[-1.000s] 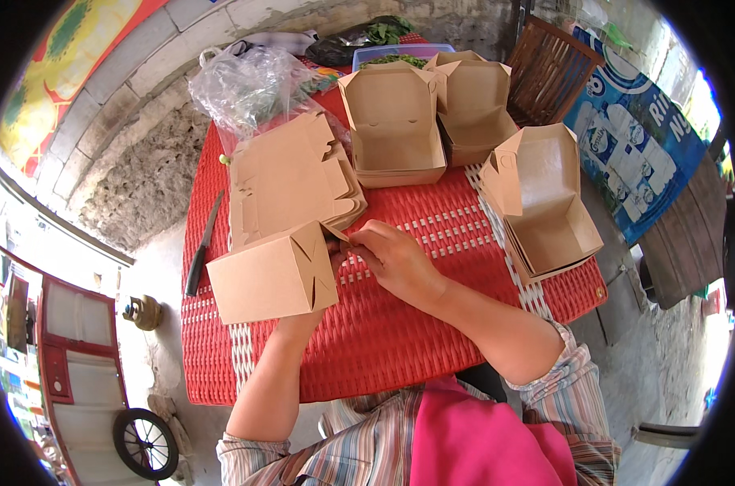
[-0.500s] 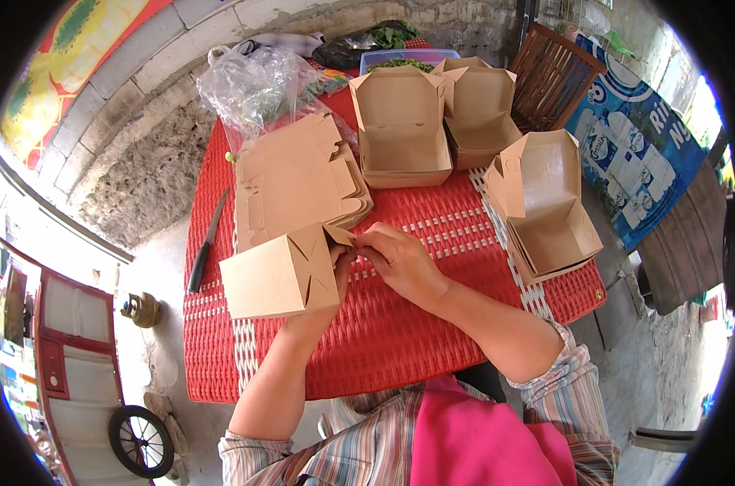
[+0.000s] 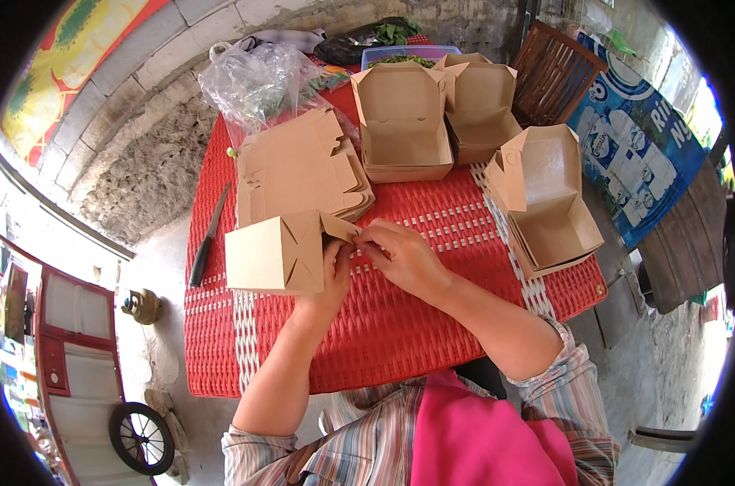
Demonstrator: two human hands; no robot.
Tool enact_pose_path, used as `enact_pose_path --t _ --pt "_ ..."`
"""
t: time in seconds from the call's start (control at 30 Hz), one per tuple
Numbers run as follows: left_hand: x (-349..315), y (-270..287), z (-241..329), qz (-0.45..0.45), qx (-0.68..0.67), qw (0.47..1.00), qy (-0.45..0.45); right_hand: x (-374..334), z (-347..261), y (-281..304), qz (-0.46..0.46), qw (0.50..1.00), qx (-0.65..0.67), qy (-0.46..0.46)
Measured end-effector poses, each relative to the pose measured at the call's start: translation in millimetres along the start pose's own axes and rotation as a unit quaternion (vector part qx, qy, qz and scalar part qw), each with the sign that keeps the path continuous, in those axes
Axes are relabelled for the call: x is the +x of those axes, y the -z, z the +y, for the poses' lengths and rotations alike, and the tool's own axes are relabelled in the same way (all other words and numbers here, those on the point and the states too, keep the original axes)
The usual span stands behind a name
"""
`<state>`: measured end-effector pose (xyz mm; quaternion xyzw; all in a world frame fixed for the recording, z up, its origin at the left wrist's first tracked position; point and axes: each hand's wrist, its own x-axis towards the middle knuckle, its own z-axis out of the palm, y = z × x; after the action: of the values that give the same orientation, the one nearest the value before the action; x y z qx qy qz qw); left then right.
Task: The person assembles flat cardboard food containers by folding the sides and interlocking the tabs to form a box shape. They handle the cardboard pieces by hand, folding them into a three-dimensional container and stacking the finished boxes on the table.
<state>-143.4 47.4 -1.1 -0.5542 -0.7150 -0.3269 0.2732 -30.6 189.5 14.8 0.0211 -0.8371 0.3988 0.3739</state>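
Note:
A brown cardboard food box [image 3: 258, 253], partly folded, is tilted on its side above the near left of the table. My left hand [image 3: 332, 275] is wrapped round its right side, with some fingers hidden inside it. My right hand [image 3: 400, 257] pinches a small flap at the box's upper right corner, fingertips pressed together close to the left hand's. Just behind lies a stack of flat, unfolded boxes [image 3: 294, 166]. Folded boxes with raised lids stand farther off: one stack [image 3: 406, 154] at the back centre, another [image 3: 481, 134] beside it, and a third [image 3: 552, 231] at the right.
Red and white woven covering tops the table [image 3: 416, 332]. A black-handled knife [image 3: 201, 257] lies along its left edge. At the back are a clear plastic bag [image 3: 258, 85], a bluish tub of greens [image 3: 408, 58] and a black bag [image 3: 343, 50]. A wooden chair [image 3: 555, 73] stands behind right.
The held box has shifted slightly up and right and turned a little. Both hands keep hold, the right still pinching the corner flap.

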Motion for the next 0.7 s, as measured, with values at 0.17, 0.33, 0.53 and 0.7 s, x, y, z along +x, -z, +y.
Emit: enact_pose_path --t 0.17,0.33,0.53,0.7 --pt "-6.0 -1.8 3.4 -0.099 -0.078 0.980 0.155 1.5 -1.6 1.3 -0.026 0.999 -0.037 -0.025" --pt "-4.7 -5.7 5.9 -0.035 0.002 0.998 0.060 -1.5 9.3 -5.2 0.014 0.996 -0.084 0.021" --pt "8.6 10.0 10.9 -0.039 0.122 0.992 -0.005 7.1 12.1 4.9 0.061 0.993 -0.101 -0.010" --pt "11.1 13.7 14.9 -0.080 0.062 0.995 0.003 12.8 13.1 15.3 0.092 0.993 -0.056 -0.043"
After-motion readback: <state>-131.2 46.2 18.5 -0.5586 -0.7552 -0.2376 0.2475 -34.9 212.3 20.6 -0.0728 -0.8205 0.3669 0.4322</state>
